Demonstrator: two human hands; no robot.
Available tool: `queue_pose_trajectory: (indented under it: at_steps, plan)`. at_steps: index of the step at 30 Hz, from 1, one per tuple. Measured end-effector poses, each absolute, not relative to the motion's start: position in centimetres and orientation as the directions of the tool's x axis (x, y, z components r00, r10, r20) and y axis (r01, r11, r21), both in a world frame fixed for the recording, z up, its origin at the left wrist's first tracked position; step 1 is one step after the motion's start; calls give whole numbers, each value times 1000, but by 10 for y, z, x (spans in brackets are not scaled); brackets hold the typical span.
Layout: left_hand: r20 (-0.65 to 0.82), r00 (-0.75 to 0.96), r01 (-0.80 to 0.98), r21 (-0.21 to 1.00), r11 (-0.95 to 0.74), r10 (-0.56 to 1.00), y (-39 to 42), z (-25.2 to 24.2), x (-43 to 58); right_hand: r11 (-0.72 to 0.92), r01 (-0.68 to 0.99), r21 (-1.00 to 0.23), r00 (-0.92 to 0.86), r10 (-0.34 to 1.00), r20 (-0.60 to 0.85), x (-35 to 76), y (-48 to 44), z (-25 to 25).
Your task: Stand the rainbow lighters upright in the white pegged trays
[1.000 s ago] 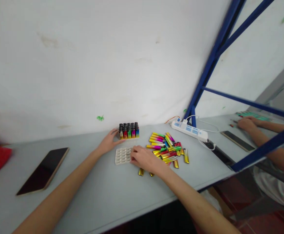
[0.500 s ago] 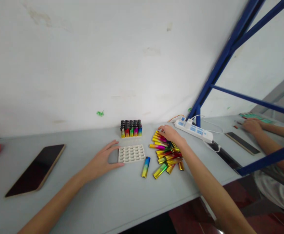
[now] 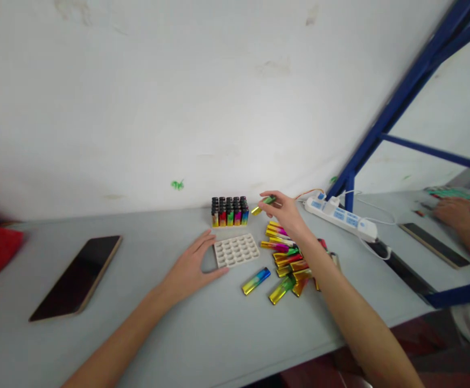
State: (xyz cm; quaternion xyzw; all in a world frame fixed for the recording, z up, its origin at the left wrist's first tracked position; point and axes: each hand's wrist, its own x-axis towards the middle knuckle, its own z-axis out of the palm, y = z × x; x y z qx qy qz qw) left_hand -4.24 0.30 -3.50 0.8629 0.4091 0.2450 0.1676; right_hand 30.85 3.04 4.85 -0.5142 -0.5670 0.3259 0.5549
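Pinching a lighter point(image 3: 256, 210) in right hand point(image 3: 286, 212), with left hand point(image 3: 195, 265) spread open at white tray point(image 3: 237, 250), risking slippage from fingertip-only hold.

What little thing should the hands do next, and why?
I think the right hand should bring the green-and-gold lighter over to the white tray. The lighter is pinched in its fingers, the tray's pockets look empty, and the left hand is spread at the tray's left end, perhaps to steady it.
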Motion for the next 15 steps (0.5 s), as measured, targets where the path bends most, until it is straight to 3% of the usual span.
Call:
queue_pose_trajectory:
  at_steps: [2,5,15]
  plan:
    - [291,552,618,487,-618,781,2,-35,-44,229,-28,-973,133,966,223,283,25,47]
    - [301,554,612,485,-625,776,1,-36,-44,131,-217,-967,105,988,111,258,14,40]
    - [282,556,589,531,-610,782,-1,-29,-39,-48,-212,-976,-77,997,-32,244,-11,39]
